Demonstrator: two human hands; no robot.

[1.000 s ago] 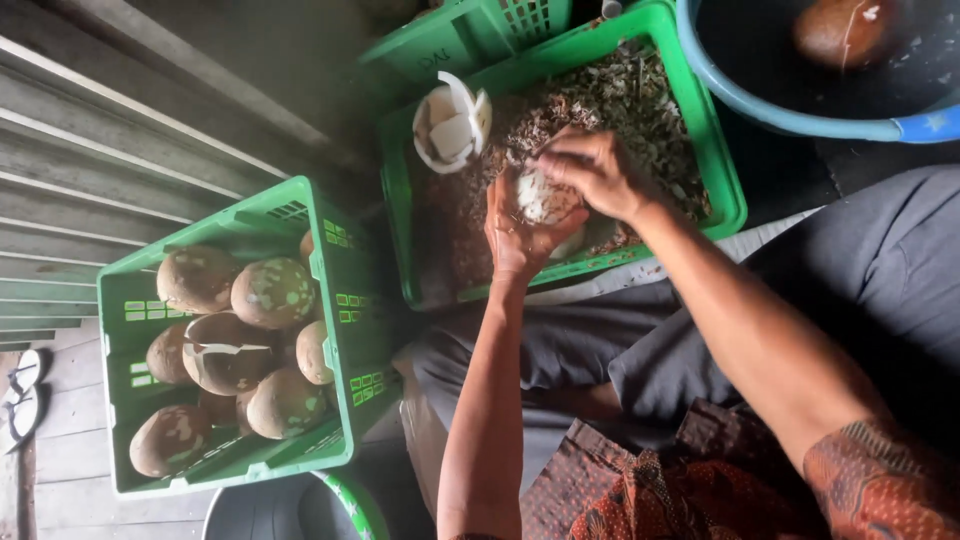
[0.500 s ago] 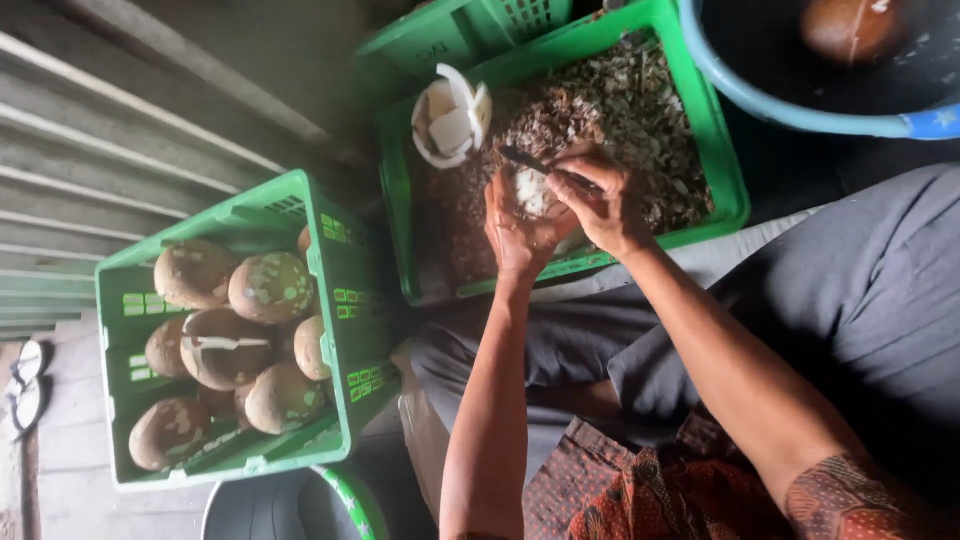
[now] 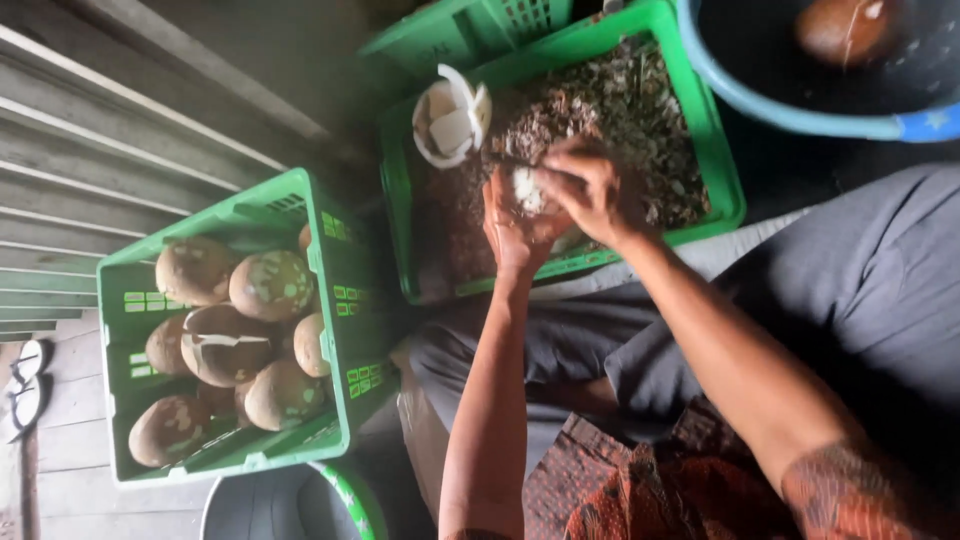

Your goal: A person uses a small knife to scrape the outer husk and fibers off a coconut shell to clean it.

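White coconut piece (image 3: pixel 527 190) gripped by left hand (image 3: pixel 515 225); right hand (image 3: pixel 590 190) grips knife: pare shallowly, blade away from fingers.

Square plastic crate (image 3: pixel 330 260): bright green. Round husked coconuts (image 3: pixel 272 285): tan, mottled pale green. Curved-rim plastic basin (image 3: pixel 800 118): blue. Folded cloth on lap (image 3: pixel 640 490): red-orange, patterned.

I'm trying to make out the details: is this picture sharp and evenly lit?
Head view: soft throughout, no crisp edges; the hands, left hand and right hand, are slightly smeared; daylight brightens the green plastic crate of brown round husked coconuts, while the blue-rimmed dark bucket and lower right lie in shadow.
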